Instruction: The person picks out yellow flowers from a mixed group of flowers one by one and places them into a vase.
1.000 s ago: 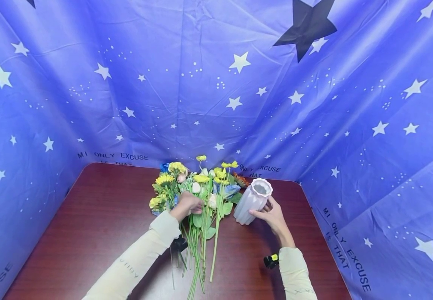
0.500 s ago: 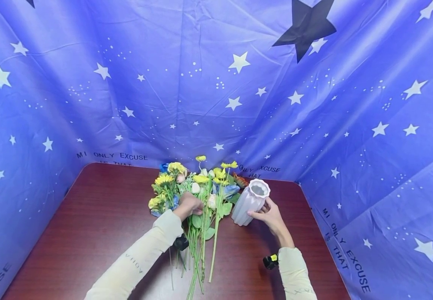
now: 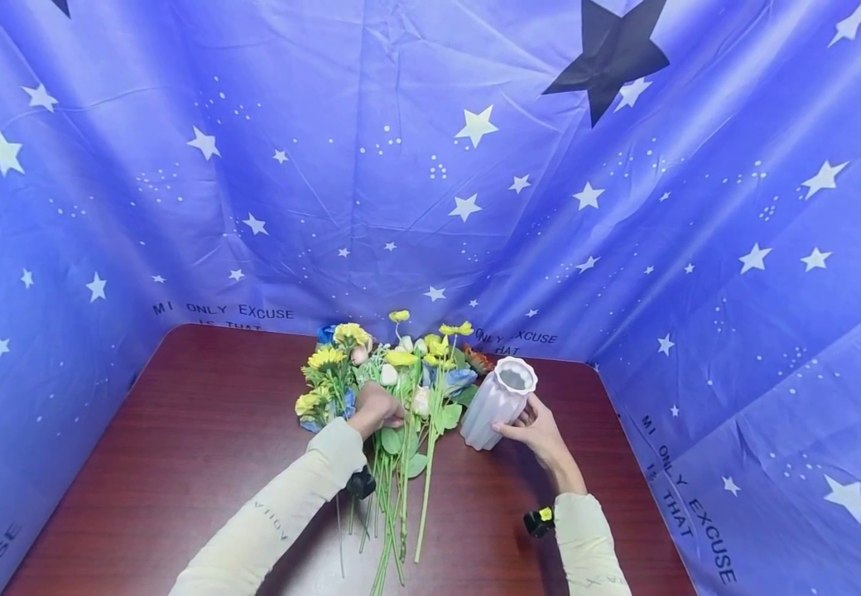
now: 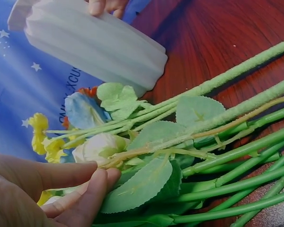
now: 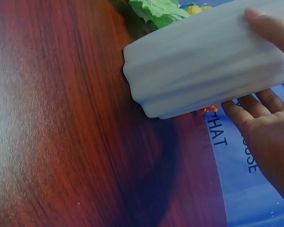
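A pale, fluted vase (image 3: pixel 486 418) with a scalloped mouth stands a little tilted at the right of the flowers. My right hand (image 3: pixel 542 432) grips its side, thumb in front and fingers behind. Artificial flowers (image 3: pixel 401 356) lie in a bunch in the middle, yellow, cream, blue and orange heads away from me, green stems toward me. Over the bunch, my left hand (image 3: pixel 377 407) pinches a thin brownish flower stem (image 4: pixel 132 152) between thumb and fingertips, as the left wrist view shows. A cream rose (image 4: pixel 100 147) and green leaves (image 4: pixel 139 189) lie right beside those fingertips.
The dark red wooden table (image 3: pixel 199 455) reaches back to a blue star-printed cloth (image 3: pixel 326 207) that hangs on the far side and both sides. Several long stems (image 3: pixel 389 538) stretch toward the near edge between my forearms.
The vase and my right hand have shifted very slightly left. My left forearm has moved slightly right, while its fingers stay at the same place among the flowers.
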`<state>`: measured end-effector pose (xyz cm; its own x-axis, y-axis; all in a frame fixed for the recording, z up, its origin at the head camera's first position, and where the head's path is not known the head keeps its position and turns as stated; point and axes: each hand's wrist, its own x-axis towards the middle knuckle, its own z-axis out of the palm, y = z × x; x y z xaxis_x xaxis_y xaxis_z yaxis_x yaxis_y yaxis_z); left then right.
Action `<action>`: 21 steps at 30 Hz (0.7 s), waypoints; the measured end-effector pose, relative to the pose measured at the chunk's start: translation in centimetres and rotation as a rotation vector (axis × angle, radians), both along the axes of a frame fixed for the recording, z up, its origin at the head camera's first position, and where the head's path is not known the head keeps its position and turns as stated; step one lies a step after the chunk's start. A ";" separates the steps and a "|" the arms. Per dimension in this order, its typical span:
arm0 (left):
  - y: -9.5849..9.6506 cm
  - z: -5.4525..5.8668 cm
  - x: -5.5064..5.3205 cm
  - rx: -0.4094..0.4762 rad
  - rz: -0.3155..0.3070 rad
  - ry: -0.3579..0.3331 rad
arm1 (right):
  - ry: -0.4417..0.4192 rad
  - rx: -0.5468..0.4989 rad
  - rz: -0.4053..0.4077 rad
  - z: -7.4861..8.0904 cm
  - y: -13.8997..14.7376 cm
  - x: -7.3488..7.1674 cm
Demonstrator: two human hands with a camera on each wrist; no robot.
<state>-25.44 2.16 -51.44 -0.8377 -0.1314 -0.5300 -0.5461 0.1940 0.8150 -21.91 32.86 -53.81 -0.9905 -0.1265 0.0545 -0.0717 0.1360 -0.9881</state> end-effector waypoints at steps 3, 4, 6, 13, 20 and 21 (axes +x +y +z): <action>0.1 -0.1 0.1 -0.034 -0.005 0.003 | 0.003 -0.002 0.009 -0.2 0.1 0.1; 0.1 -0.2 0.0 -0.053 -0.010 0.003 | 0.005 -0.001 0.009 -0.2 0.1 0.1; 0.1 -0.3 0.1 -0.104 -0.020 0.016 | 0.002 -0.001 0.007 -0.1 0.0 0.2; 0.2 -0.6 0.2 -0.249 -0.058 0.065 | -0.015 -0.005 -0.018 0.0 -0.4 0.4; 0.2 -0.5 0.2 -0.174 -0.034 0.054 | -0.023 0.003 -0.013 -0.1 -0.3 0.4; 0.2 -0.5 0.2 -0.147 -0.027 0.047 | -0.024 0.006 -0.013 -0.1 -0.3 0.4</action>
<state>-25.28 2.34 -51.91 -0.8652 -0.1820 -0.4672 -0.5013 0.3275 0.8009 -21.51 32.57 -53.86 -0.9931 -0.1134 0.0296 -0.0458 0.1424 -0.9887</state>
